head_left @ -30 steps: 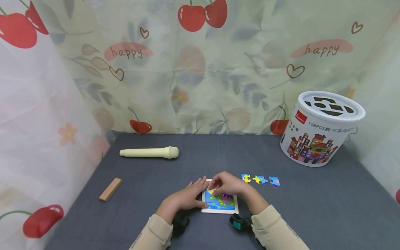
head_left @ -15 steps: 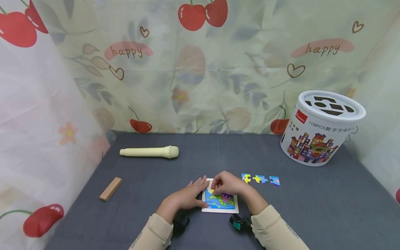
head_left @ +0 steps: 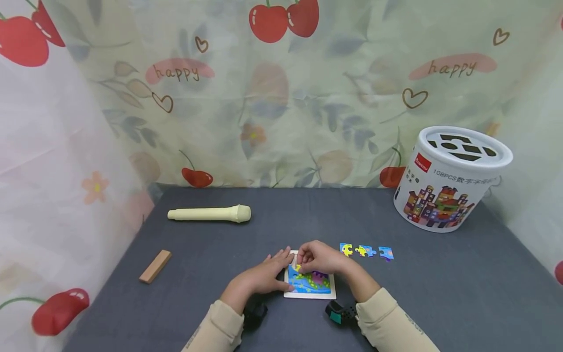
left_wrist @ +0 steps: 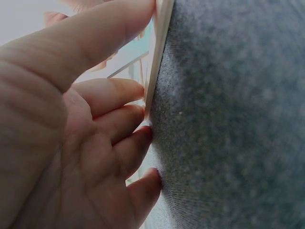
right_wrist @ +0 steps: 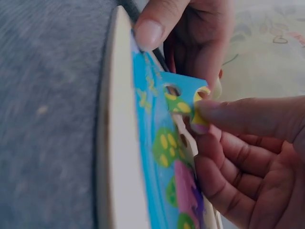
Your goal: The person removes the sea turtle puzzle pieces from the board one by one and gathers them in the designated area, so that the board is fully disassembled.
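A small jigsaw puzzle in a pale wooden tray point(head_left: 310, 296) lies on the dark table, its picture blue with green, yellow and purple shapes. My left hand point(head_left: 264, 276) rests along the tray's left side, fingers spread; in the left wrist view its thumb point(left_wrist: 109, 33) and fingertips meet the pale edge. Over the tray's upper part, my right hand point(head_left: 323, 258) pinches a puzzle piece between thumb and fingers. In the right wrist view that blue puzzle piece point(right_wrist: 188, 83) with yellow and green spots stands tilted up from the picture. Bare wood shows near the tray's top.
Three loose puzzle pieces point(head_left: 366, 251) lie right of the tray. A cream toy microphone point(head_left: 208, 214) is at the back left, with a wooden block point(head_left: 155, 266) nearer the front. A large white bucket point(head_left: 444, 190) stands back right, before a patterned curtain point(head_left: 308, 122).
My right hand has shifted slightly to the right over the tray, still pinching the puzzle piece. My left hand stays in place, and the loose pieces have not moved.
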Demonstrator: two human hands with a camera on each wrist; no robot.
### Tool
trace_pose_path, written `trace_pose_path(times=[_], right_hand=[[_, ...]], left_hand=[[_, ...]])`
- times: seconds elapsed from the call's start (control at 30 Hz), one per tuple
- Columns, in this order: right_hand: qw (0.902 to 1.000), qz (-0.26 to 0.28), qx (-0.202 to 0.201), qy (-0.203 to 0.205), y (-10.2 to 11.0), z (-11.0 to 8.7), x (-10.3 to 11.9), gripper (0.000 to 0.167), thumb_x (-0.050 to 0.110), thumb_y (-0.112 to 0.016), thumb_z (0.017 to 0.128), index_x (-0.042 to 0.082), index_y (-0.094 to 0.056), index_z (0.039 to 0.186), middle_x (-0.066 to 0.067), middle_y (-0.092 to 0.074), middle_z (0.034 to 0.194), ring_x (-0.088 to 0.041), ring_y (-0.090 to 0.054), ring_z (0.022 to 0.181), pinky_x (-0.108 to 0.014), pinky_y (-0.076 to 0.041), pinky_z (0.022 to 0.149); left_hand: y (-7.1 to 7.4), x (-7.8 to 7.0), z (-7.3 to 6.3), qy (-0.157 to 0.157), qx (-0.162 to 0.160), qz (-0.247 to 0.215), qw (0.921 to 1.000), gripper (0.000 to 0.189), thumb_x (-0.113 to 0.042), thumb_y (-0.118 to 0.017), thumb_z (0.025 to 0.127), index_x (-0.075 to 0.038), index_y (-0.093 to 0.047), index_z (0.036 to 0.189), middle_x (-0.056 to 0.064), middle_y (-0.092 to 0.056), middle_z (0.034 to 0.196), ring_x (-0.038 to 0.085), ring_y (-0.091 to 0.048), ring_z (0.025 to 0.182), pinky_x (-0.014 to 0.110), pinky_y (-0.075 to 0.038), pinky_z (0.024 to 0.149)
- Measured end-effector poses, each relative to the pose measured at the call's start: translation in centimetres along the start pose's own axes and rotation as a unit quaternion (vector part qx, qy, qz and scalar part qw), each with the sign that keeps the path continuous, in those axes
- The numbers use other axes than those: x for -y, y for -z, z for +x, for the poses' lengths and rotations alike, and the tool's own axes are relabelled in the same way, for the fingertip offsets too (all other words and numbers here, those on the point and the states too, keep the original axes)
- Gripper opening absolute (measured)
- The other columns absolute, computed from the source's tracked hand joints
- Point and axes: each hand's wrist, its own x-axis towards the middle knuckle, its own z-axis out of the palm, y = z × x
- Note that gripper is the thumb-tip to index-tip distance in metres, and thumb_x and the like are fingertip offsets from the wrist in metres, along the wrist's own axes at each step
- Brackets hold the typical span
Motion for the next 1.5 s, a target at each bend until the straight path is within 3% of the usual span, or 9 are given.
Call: trace_pose_path(times=[0.37,1.03,1.5], right_hand=[[0.9944,0.102,-0.015,-0.022,0.6,-0.8,-1.1,0.013,0.007,-0.066,0.084,-0.003,-0.061,0.091,-0.002,-0.060,0.074,-0.009,-0.057,0.065,-0.024,-0.050,0.061],[0.9864,0.140,-0.067,-0.055,4.2,-6.1,-5.0,0.022,0.009,-0.062,0.088,-0.010,-0.058,0.098,-0.005,-0.059,0.078,-0.012,-0.058,0.069,-0.027,-0.053,0.065],[0.9862,0.118,-0.086,-0.078,5.1,-7.5,-6.0,0.022,0.010,-0.062,0.088,-0.010,-0.058,0.097,-0.004,-0.060,0.074,-0.012,-0.059,0.065,-0.025,-0.051,0.055]], left_hand=[[-0.2,0.2,0.1,-0.001,-0.006,0.000,1.0000,0.076,-0.032,-0.065,0.086,-0.008,-0.027,0.147,0.010,-0.012,0.157,0.027,-0.009,0.145,0.048,-0.008,0.117],[-0.1,0.0,-0.1,0.005,-0.006,0.002,1.0000,0.078,-0.030,-0.067,0.085,-0.007,-0.026,0.147,0.010,-0.012,0.157,0.027,-0.009,0.145,0.047,-0.008,0.117],[-0.1,-0.1,-0.1,0.009,0.001,-0.005,0.9999,0.078,-0.031,-0.066,0.086,-0.008,-0.025,0.148,0.009,-0.011,0.157,0.025,-0.008,0.146,0.047,-0.006,0.117]])
